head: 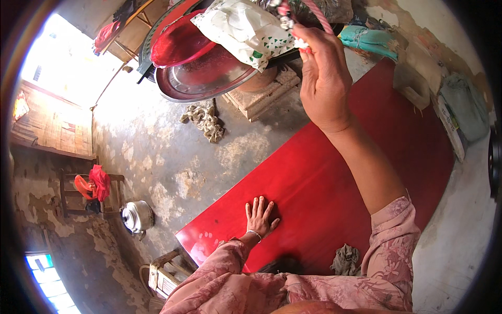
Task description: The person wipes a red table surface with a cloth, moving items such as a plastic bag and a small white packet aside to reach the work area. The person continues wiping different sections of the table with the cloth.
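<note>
My left hand lies flat, palm down with the fingers apart, on a red sheet spread over the floor. Up at the top of the view, my right hand is raised, its fingers closed on a pink braided cord with small white and red bits at its end. Just left of this hand, a white plastic bag with green marks rests over a metal tray and a red plastic basin. A crumpled grey cloth lies on the sheet close to my body.
A rag lies on the concrete floor. To the left are a metal kettle and a wooden chair with red cloth on it. A low wooden stool stands by the sheet's near corner. Sacks line the right wall.
</note>
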Action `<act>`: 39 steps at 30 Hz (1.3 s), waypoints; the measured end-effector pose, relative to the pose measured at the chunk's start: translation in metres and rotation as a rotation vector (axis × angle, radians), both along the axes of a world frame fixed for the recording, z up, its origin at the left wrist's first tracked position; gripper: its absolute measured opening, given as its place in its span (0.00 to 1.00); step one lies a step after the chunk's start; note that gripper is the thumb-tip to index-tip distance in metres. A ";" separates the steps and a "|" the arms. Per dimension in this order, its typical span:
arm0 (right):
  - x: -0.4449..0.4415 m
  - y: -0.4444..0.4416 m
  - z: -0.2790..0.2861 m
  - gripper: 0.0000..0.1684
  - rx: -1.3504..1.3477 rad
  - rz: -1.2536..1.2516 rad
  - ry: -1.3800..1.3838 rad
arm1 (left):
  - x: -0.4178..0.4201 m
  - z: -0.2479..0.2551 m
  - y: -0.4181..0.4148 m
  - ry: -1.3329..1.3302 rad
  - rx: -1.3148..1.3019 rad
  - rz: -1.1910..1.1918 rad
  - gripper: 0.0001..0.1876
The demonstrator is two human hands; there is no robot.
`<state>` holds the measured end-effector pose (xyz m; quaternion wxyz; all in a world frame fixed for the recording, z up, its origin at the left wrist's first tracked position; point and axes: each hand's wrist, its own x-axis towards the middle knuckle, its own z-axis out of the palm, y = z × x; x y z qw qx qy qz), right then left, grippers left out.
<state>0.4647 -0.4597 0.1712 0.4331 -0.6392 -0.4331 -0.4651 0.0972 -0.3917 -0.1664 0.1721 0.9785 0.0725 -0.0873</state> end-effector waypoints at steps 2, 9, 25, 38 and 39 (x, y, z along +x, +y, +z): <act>-0.001 0.014 0.009 0.23 0.008 0.065 -0.064 | -0.003 0.000 0.003 0.011 0.006 0.001 0.40; 0.014 0.005 0.058 0.39 -0.354 -0.158 0.090 | 0.017 0.009 0.008 -0.092 0.020 -0.048 0.41; -0.517 -0.327 -0.319 0.41 -0.507 -1.629 1.469 | 0.001 -0.024 -0.008 -0.214 0.189 -0.112 0.41; -0.454 -0.427 -0.357 0.49 -0.474 -1.634 1.579 | -0.004 -0.027 -0.015 -0.259 0.239 -0.146 0.39; -0.451 -0.438 -0.359 0.50 -0.500 -1.611 1.582 | -0.004 -0.030 -0.014 -0.261 0.246 -0.151 0.39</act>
